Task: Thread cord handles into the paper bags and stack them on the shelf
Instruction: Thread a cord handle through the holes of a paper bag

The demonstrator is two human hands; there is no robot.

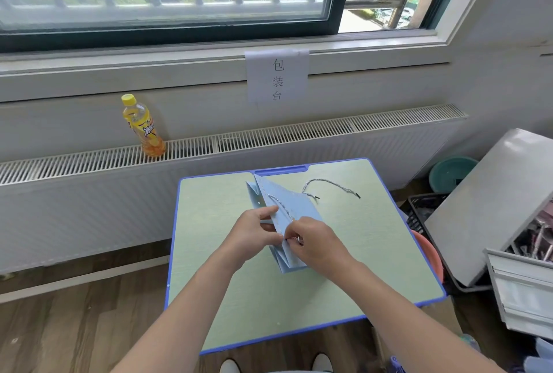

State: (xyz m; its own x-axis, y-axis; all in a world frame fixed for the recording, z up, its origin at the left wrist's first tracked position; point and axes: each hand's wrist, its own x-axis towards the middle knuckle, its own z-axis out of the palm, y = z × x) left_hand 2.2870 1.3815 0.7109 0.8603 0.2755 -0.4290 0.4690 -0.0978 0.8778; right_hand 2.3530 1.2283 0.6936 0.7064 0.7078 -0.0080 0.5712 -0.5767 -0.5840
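At ten o'clock from your hands, a yellow drink bottle stands upright on the radiator grille under the window. A paper sign with three printed characters hangs from the sill at twelve o'clock.

Your left hand comes in from seven o'clock and holds the light blue paper bag, thumb on top of the upper panel and fingers curled beneath its near edge. The bag lies flat and folded on the green worktop, its pleated side showing at the near end and its mouth pointing toward twelve o'clock. One twisted cord handle already runs along the bag's upper face, from a hole near the far edge down to your fingers.

Your right hand reaches in from five o'clock and pinches the end of that cord between thumb and forefinger, right against the bag's edge and touching your left thumb.

At one o'clock from the bag, a second loose cord with dark tips lies curved on the worktop, apart from the bag. Farther right, at three o'clock beside the worktop, sit a teal basin, a leaning grey panel and an orange basin rim.
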